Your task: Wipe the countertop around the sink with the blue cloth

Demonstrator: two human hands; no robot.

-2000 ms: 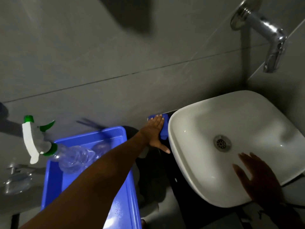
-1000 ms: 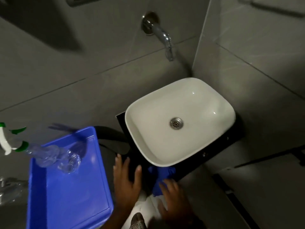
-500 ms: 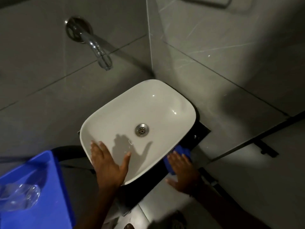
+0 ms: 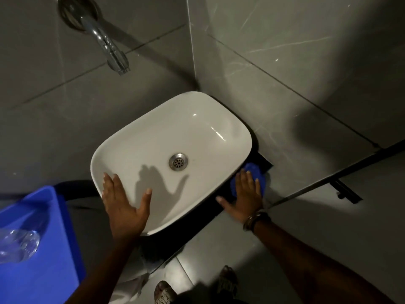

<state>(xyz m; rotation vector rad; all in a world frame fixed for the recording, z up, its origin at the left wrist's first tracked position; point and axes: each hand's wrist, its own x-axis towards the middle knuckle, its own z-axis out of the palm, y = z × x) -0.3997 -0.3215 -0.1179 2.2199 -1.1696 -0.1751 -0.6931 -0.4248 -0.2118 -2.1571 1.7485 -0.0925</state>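
Head view shows the right hand (image 4: pixel 246 194) spread flat, fingers wide, pressing the cloth (image 4: pixel 255 175) onto the dark countertop (image 4: pixel 264 161) just beside the sink (image 4: pixel 171 137), at its right front corner. The left hand (image 4: pixel 123 205) lies open and flat on the sink's near rim, holding nothing. Judging by its bunched shape, the cloth is soft, light and limp; it likely slides best under a flat palm, pressed at its middle so the edges do not roll under.
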